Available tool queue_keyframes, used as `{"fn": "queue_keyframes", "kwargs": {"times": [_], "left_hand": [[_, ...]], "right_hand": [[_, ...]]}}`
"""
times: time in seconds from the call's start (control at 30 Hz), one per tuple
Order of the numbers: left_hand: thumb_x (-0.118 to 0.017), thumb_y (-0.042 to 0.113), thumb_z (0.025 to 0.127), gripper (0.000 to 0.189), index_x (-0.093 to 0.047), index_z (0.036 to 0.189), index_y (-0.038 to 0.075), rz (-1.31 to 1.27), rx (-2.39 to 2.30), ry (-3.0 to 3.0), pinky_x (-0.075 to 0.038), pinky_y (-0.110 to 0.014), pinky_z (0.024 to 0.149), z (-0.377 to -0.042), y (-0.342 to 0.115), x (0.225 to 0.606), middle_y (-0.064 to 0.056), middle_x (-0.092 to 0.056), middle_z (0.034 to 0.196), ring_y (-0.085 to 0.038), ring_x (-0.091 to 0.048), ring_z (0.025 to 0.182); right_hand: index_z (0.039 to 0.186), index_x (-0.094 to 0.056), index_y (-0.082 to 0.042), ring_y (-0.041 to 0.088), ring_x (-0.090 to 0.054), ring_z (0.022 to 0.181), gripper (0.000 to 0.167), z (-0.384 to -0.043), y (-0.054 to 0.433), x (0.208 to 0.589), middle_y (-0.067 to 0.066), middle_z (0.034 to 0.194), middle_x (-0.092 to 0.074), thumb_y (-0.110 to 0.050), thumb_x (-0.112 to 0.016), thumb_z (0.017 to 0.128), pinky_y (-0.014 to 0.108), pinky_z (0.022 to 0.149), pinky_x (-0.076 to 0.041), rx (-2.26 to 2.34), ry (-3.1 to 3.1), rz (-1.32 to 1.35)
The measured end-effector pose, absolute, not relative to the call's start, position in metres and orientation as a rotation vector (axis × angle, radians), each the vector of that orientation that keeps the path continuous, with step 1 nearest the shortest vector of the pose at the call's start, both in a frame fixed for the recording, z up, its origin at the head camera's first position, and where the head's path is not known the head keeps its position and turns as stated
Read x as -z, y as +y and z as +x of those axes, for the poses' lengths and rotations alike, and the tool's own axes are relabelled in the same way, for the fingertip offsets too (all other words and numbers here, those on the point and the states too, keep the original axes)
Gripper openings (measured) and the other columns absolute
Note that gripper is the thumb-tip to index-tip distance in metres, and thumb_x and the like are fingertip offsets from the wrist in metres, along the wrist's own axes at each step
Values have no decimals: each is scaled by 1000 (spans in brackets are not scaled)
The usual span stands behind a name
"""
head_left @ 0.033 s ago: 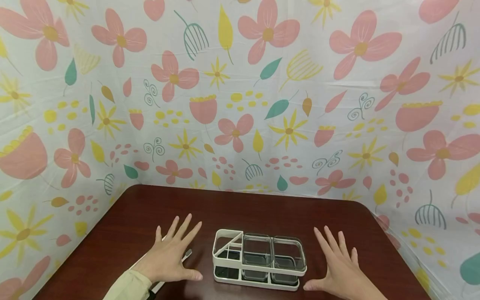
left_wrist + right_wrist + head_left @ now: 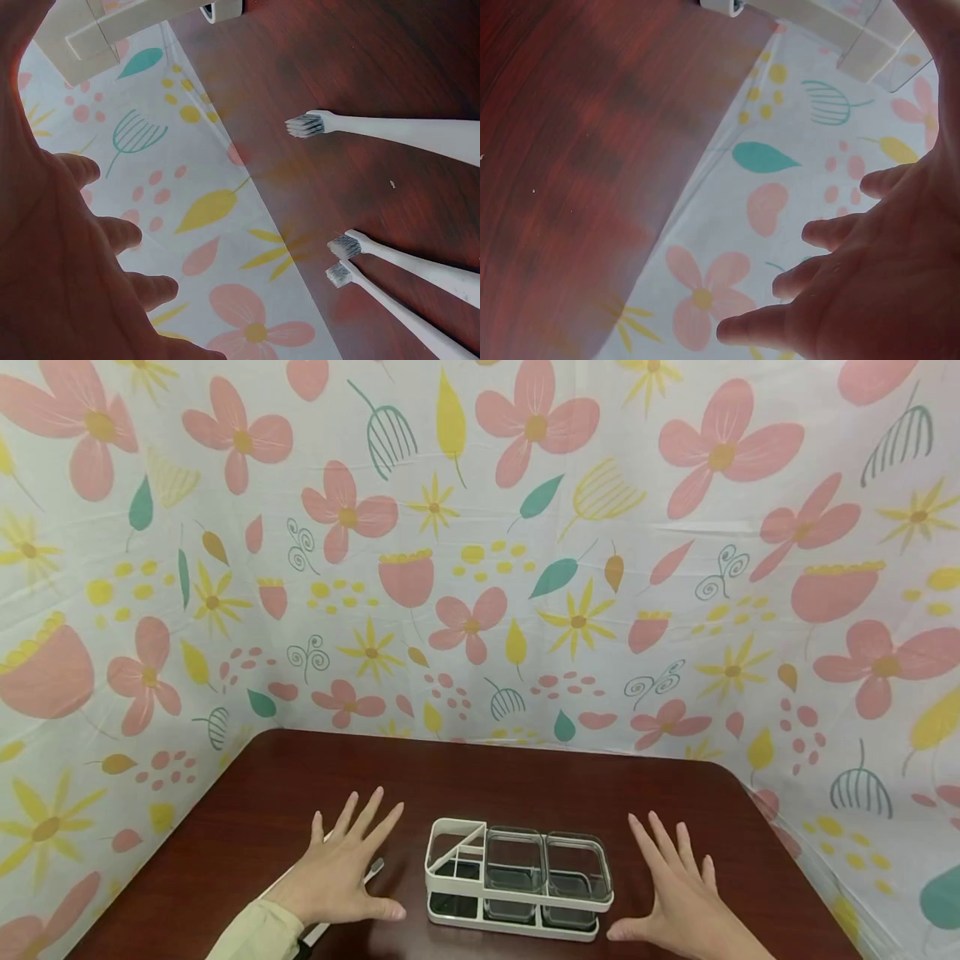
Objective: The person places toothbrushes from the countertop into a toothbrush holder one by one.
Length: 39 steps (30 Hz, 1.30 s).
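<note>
A cream two-tier toothbrush rack point(image 2: 454, 887) stands between the hands in the head view. Its right side holds two clear cups, a left cup point(image 2: 514, 870) and a right cup point(image 2: 579, 872); divided slots fill the left end. My left hand point(image 2: 337, 878), fingers spread, hovers left of the rack, holding nothing. Below it, the left wrist view shows three white toothbrushes, an upper one point(image 2: 409, 135), a middle one point(image 2: 424, 268) and a lower one point(image 2: 401, 310); the hand mostly hides them in the head view. To the rack's right, my right hand point(image 2: 681, 900) is likewise spread and holds nothing.
The dark red-brown table point(image 2: 525, 777) has rounded far corners. A flower-printed white cloth point(image 2: 480, 568) hangs behind it and along both sides. Something black point(image 2: 303, 950) shows partly beside the left sleeve.
</note>
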<state>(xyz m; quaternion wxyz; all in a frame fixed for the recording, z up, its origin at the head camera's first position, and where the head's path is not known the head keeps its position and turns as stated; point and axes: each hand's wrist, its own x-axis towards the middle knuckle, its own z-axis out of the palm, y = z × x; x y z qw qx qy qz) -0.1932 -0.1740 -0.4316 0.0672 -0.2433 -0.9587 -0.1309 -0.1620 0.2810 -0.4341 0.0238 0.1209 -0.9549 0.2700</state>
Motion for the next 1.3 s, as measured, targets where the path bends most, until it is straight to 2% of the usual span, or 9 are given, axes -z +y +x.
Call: {"fn": "queue_keyframes", "kwargs": {"times": [0.2, 0.33, 0.43, 0.53, 0.63, 0.8, 0.97, 1.17, 1.3], "left_hand": [[-66, 84, 63, 121, -24, 158, 23, -725, 387, -2894, -12, -84, 95, -192, -175, 431, -14, -14, 163, -49, -13, 144], [-64, 85, 65, 119, -24, 158, 23, -722, 394, -2893, -12, -83, 96, -192, -176, 428, -12, -15, 163, -48, -14, 145], [-62, 86, 65, 119, -23, 159, 23, -716, 395, -2902, -11, -82, 97, -192, -177, 427, -12, -18, 163, -46, -16, 145], [-60, 88, 64, 121, -20, 159, 24, -702, 373, -2916, -9, -82, 98, -192, -177, 427, -12, -24, 161, -45, -20, 145], [-62, 87, 64, 122, -18, 160, 26, -680, 356, -2922, -10, -81, 98, -192, -177, 426, -13, -31, 158, -44, -26, 142], [-73, 76, 65, 120, -18, 160, 27, -652, 326, -2925, -20, -77, 100, -193, -178, 425, -12, -41, 151, -42, -39, 134], [-80, 67, 66, 116, -22, 159, 27, -611, 325, -2952, -33, -70, 97, -192, -179, 424, -13, -47, 144, -40, -47, 125], [-82, 62, 67, 109, -31, 156, 26, -575, 340, -3012, -44, -59, 83, -190, -180, 426, -14, -50, 140, -40, -52, 119], [-85, 55, 67, 104, -36, 154, 26, -555, 402, -3054, -49, -55, 71, -189, -182, 430, -18, -49, 141, -45, -53, 118]], "right_hand": [[160, -3, -27, 63, 6, 138, 138, -162, 279, 432, 28, 160, -7, -57, -88, 56, 84, 90, -2, -849, -2959, 391], [160, -2, -25, 60, -1, 140, 138, -161, 278, 432, 27, 160, -11, -60, -86, 57, 84, 91, -9, -800, -2954, 408], [160, -4, -20, 60, -9, 139, 139, -160, 277, 431, 28, 158, -15, -62, -86, 57, 82, 90, -18, -774, -2917, 459], [160, -5, -21, 60, -14, 138, 136, -160, 276, 430, 28, 157, -16, -61, -86, 59, 78, 91, -28, -830, -2894, 504], [160, -5, -20, 54, -17, 139, 132, -159, 275, 430, 25, 158, -16, -57, -86, 62, 72, 92, -36, -951, -2878, 565], [159, -5, -14, 46, -22, 140, 131, -160, 272, 431, 24, 157, -16, -50, -88, 65, 66, 96, -36, -1143, -2891, 596], [159, -2, -11, 55, -18, 139, 126, -163, 268, 432, 29, 157, -12, -38, -89, 71, 67, 96, -36, -1336, -2937, 532], [158, -2, -11, 58, -23, 136, 116, -167, 264, 442, 30, 155, -19, -23, -85, 78, 64, 94, -42, -1585, -2890, 431], [158, -5, -11, 57, -24, 137, 111, -167, 262, 447, 29, 154, -21, -17, -84, 80, 60, 94, -45, -1710, -2834, 372]]}}
